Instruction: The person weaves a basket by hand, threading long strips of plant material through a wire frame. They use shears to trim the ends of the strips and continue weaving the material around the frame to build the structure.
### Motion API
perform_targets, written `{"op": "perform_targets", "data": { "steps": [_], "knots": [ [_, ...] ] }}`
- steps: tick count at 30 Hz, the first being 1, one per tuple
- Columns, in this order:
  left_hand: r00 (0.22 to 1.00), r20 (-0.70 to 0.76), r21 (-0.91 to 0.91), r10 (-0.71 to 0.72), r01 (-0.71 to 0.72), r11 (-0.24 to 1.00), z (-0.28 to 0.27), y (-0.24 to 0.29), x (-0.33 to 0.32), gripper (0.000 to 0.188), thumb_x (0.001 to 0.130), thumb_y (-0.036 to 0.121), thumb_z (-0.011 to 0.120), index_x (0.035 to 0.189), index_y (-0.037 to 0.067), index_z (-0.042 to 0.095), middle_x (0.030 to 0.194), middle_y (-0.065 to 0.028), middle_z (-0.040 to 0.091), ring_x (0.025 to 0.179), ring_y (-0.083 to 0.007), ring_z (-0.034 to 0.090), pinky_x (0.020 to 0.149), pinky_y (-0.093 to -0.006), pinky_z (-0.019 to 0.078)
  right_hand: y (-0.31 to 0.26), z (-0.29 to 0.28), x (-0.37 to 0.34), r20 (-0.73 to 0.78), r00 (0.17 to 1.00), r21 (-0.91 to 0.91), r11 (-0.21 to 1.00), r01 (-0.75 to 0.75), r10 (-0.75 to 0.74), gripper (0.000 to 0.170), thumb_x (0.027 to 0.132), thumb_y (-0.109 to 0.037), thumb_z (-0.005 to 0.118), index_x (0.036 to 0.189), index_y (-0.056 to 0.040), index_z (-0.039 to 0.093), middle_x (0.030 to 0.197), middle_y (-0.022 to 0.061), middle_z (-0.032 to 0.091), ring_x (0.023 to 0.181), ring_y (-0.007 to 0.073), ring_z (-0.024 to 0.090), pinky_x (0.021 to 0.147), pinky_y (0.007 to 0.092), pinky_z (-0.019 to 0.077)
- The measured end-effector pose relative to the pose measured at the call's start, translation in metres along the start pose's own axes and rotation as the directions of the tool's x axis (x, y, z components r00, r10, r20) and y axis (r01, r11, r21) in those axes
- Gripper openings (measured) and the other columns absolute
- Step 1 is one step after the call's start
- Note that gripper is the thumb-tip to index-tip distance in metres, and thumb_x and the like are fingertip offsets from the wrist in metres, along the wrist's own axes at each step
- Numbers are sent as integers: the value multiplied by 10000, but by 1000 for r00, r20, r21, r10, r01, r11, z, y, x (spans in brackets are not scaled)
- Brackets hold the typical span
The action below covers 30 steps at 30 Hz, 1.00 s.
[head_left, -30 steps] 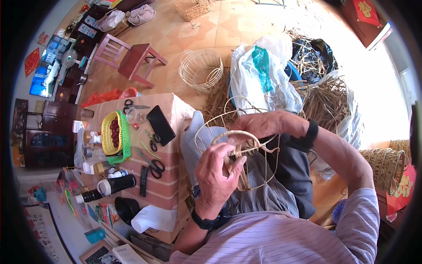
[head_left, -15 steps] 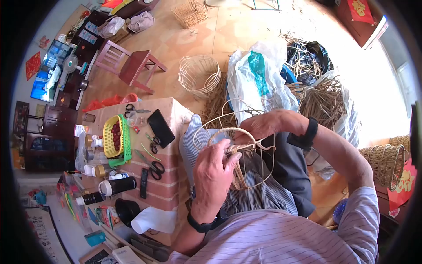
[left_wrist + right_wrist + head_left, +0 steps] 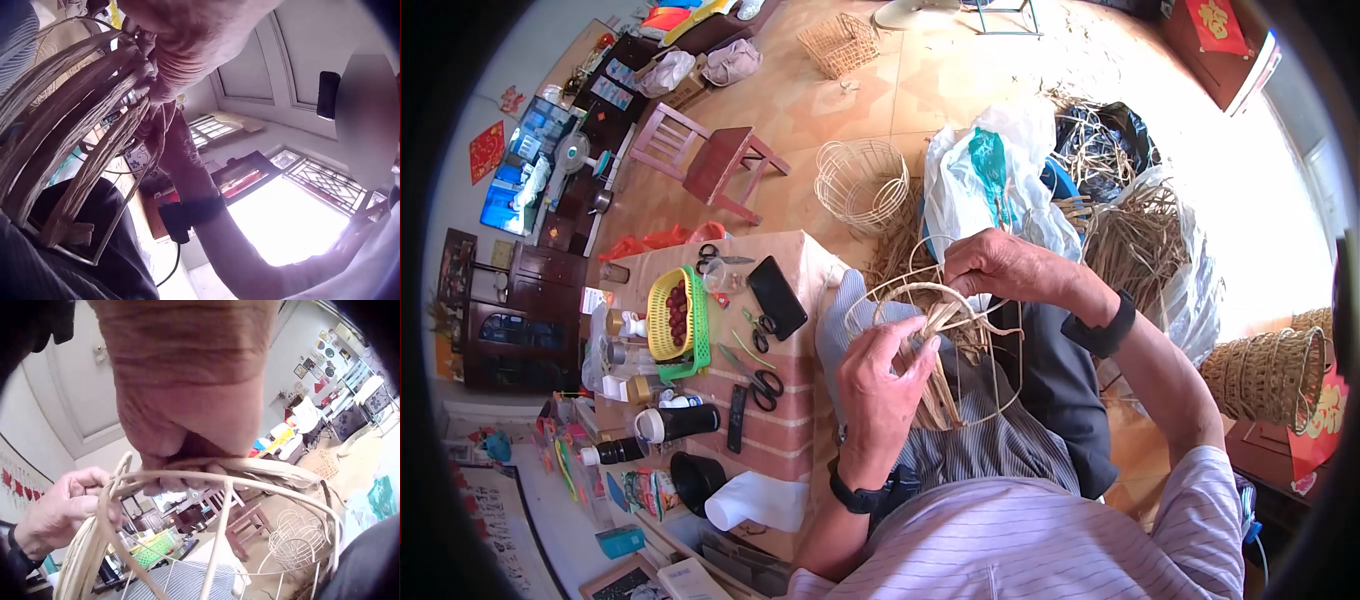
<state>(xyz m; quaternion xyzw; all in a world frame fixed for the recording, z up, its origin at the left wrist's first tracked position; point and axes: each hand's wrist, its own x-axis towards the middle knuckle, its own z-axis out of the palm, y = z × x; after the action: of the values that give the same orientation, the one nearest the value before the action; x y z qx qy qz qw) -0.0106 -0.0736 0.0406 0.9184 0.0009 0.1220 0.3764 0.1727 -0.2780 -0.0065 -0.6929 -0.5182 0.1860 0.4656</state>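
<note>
A small basket frame of thin pale rods (image 3: 915,287) is held over the person's lap, its round rim uppermost. Flat dry strips (image 3: 97,172) run down one side of it, several abreast. The left hand (image 3: 878,385) pinches the rim and the strip tops between thumb and fingers. Across the rim, the right hand (image 3: 1005,268) has its fingers curled on a strip end, with pale strips fanning out beneath it. From the right wrist, a pale strip bundle (image 3: 269,467) passes under the right fingers along the rim; the fingertips are partly hidden.
A cloth-covered table (image 3: 785,440) at the left bears scissors (image 3: 768,388), a phone (image 3: 777,298) and a yellow basket (image 3: 658,318) of red fruit. An unfinished wire-like basket (image 3: 862,185) stands on the floor. Bags of dry strips (image 3: 1140,240) lie ahead; a woven basket (image 3: 1265,378) is at right.
The right hand has risen from low behind the rim to above it, and the strips beneath it now spread into view. The left hand keeps its hold on the rim.
</note>
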Motion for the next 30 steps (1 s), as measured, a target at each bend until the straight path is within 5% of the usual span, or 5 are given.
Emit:
{"op": "perform_targets", "data": {
  "steps": [8, 11, 15, 24, 30],
  "knots": [
    [994, -111, -75, 3, -11, 997, 10, -5, -3, 352, 855, 28, 919, 1183, 28, 789, 1029, -140, 804, 868, -265, 765, 760, -377, 601, 11, -3, -2, 164, 977, 426, 883, -196, 138, 354, 1052, -322, 791, 1130, 23, 784, 894, 23, 715, 883, 87, 588, 790, 366, 524],
    [993, -116, -85, -14, 4, 996, 12, -4, -3, 340, 859, 35, 923, 1167, 23, 782, 1030, -130, 806, 869, -255, 772, 752, -366, 602, 11, 10, 11, 196, 977, 350, 925, -150, 84, 336, 1057, -291, 787, 1105, 42, 774, 871, 27, 692, 887, 80, 574, 784, 362, 518],
    [992, -28, -73, -124, 122, 990, 5, 5, -3, 342, 891, 25, 902, 1198, -29, 763, 1099, -165, 828, 1022, -248, 807, 932, -372, 612, 9, 11, 21, 216, 976, 407, 907, -106, 17, 239, 1028, -195, 817, 1072, 36, 775, 876, 35, 709, 893, 92, 628, 787, 344, 530],
    [994, -32, -54, -106, 105, 993, 3, 9, -1, 333, 885, 16, 893, 1192, -19, 768, 1097, -164, 826, 1019, -264, 810, 910, -369, 609, -21, -2, 17, -34, 996, 102, 991, 89, -86, 129, 920, -47, 831, 1013, 5, 759, 957, 79, 690, 959, 251, 697, 830, 388, 566],
    [995, -22, -46, -102, 101, 994, 1, 10, 1, 299, 893, 19, 885, 1171, -9, 779, 1085, -155, 822, 968, -277, 798, 866, -375, 604, -11, -2, 13, 59, 993, 42, 994, 103, -106, 221, 864, -3, 822, 1078, 5, 765, 1036, 126, 754, 986, 313, 737, 859, 411, 582]
  ]
}}
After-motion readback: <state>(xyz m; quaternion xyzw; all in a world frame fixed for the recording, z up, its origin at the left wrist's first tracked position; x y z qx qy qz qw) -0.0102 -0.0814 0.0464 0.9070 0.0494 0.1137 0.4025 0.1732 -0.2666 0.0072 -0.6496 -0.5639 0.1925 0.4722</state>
